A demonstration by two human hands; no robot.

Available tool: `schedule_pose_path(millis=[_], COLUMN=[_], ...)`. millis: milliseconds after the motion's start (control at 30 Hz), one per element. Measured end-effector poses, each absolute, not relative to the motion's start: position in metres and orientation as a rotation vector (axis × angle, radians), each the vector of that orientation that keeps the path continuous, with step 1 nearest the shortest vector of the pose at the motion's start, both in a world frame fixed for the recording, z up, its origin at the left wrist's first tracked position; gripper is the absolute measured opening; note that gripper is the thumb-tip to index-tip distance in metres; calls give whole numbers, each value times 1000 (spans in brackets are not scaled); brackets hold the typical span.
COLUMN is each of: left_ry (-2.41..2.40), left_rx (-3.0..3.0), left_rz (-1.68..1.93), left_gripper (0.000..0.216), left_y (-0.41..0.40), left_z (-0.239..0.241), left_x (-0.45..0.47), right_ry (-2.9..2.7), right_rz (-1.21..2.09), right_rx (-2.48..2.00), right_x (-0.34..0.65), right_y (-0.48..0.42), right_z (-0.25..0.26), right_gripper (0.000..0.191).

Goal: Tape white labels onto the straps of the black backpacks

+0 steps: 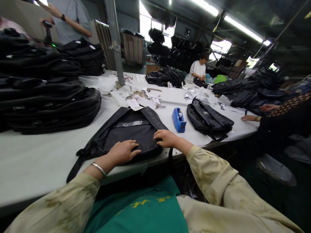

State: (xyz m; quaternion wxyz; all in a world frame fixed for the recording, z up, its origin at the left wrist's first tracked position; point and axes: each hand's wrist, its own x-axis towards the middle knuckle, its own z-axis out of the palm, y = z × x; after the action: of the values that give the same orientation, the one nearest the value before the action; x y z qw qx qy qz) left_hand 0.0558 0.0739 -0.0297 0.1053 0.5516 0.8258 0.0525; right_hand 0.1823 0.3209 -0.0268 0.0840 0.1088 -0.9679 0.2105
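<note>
A black backpack [131, 138] lies strap side up on the white table in front of me, with a strip of shiny tape across its back panel and a white paper tag [134, 104] at its top. My left hand [123, 152] rests on the lower part of the backpack, fingers stretched out and thumb apart. At the backpack's right side, my right hand [166, 138] has its fingers curled on the edge by the shoulder strap. Just beyond that hand stands a blue tape dispenser [179, 120].
A second black backpack [207, 118] lies right of the dispenser. Tall stacks of black bags [48, 103] fill the left. Paper scraps [143, 95] litter the white table [31, 161] near a metal post [115, 42]. A co-worker's hands [252, 117] are at the right edge.
</note>
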Motion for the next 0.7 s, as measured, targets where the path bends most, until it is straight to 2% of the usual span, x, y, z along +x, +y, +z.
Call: schedule_pose_path(millis=[167, 267, 400, 533, 600, 700], left_ry=[2459, 2469, 2517, 2539, 2540, 2521], left_rx=[1614, 1638, 1651, 1697, 1693, 1679], left_rz=[204, 261, 256, 215, 215, 268], left_gripper=[62, 70, 72, 68, 66, 67], left_y=[72, 66, 62, 65, 65, 62], left_z=[-47, -54, -61, -61, -61, -61], left_x=[50, 40, 37, 42, 43, 41], right_ry=[-2658, -2731, -3065, -2983, -2953, -3098], right_rz=[730, 453, -77, -308, -365, -451], right_rx=[-122, 60, 277, 284, 409, 460], right_x=[171, 176, 197, 203, 195, 179], right_y=[352, 371, 368, 336, 319, 310], right_z=[14, 26, 15, 2, 1, 0], right_gripper=[19, 25, 36, 55, 47, 23])
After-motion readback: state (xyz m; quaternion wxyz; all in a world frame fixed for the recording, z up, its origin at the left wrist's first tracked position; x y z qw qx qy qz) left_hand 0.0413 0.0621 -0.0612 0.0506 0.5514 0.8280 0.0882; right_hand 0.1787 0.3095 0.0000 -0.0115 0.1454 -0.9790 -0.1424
